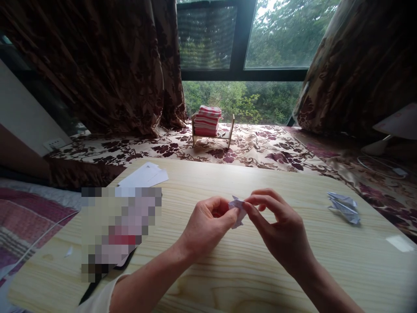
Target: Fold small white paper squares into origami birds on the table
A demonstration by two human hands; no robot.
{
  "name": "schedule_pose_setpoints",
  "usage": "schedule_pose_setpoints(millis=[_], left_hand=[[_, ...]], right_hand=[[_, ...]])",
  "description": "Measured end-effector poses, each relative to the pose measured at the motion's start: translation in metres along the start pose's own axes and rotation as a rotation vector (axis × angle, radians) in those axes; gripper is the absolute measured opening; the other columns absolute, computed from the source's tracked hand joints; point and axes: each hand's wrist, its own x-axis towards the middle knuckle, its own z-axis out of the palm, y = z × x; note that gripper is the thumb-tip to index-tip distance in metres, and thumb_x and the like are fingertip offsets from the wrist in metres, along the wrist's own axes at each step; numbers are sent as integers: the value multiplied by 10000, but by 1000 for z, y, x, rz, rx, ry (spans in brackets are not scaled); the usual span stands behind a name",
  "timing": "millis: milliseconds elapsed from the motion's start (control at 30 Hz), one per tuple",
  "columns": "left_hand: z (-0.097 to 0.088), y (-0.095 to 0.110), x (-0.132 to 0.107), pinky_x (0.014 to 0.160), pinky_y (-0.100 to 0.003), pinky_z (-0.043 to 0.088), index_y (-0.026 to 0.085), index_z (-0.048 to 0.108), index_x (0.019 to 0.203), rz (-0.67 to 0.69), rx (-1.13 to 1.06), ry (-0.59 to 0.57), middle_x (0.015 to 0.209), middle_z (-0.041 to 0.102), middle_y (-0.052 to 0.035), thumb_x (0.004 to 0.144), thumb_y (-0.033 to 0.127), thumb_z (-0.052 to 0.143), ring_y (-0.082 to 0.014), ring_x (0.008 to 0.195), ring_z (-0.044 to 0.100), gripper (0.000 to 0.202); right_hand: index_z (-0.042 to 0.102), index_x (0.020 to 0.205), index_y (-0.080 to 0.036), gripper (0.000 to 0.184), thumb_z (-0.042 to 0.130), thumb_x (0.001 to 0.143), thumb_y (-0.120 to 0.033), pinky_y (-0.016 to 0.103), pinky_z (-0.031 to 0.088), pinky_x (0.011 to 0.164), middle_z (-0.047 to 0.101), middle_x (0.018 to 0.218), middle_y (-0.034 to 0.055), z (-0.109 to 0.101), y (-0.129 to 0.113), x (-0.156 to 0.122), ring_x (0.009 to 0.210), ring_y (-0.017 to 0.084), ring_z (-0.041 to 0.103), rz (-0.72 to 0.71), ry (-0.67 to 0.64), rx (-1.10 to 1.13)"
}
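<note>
A small folded piece of white paper (239, 211) is held above the wooden table (202, 278), with pointed corners sticking out at its top and bottom. My left hand (210, 219) pinches its left side between thumb and fingers. From the right, the thumb and index finger of my right hand (276, 219) close on its upper right edge. Part of the paper is covered by my fingertips. Farther right on the table lies another folded paper figure (344, 207) with sharp, creased points.
White paper sheets (143, 175) lie at the table's far left, beside a pixelated patch hiding a device. A paper scrap (68, 251) is near the left edge. Beyond the table, a small wooden rack (230, 132) holds folded red-and-white cloths (207, 121). A lamp (394, 124) stands at right.
</note>
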Motion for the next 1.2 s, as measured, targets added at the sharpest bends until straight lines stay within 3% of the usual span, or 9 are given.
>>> schedule_pose_setpoints(millis=[267,600,833,1000,1200], left_hand=[[-2,3,0,608,-219,423,97,691,715,23,-15,-23,669,645,-39,748,275,647,-113,635,542,187],[-3,7,1,566,-203,376,105,691,645,4,12,18,596,602,-11,738,246,629,-94,592,479,180],[-5,3,1,634,-242,422,124,658,691,1,41,16,671,631,-28,727,318,633,-139,666,548,199],[-4,5,0,676,-254,427,137,680,882,-23,69,-25,813,639,-46,707,327,655,-161,756,555,260],[-2,9,0,629,-236,399,122,694,691,55,29,-100,726,575,-28,734,265,591,-136,699,505,182]], right_hand=[[616,871,-166,110,627,804,-79,296,472,665,567,853,46,-1,-2,-1,798,154,537,-163,10,-94],[607,902,-175,153,609,797,-64,312,471,671,600,842,58,-7,-2,1,792,177,532,-249,-46,-154],[600,875,-199,111,581,822,-103,328,479,669,609,829,52,-7,-5,3,791,184,538,-198,-60,-122],[608,830,-205,67,572,843,-150,323,486,635,588,836,48,-6,-3,2,785,181,543,-80,-32,-44],[622,851,-194,63,603,825,-139,319,489,632,580,861,50,-3,-2,0,790,173,542,-59,-53,-9]])
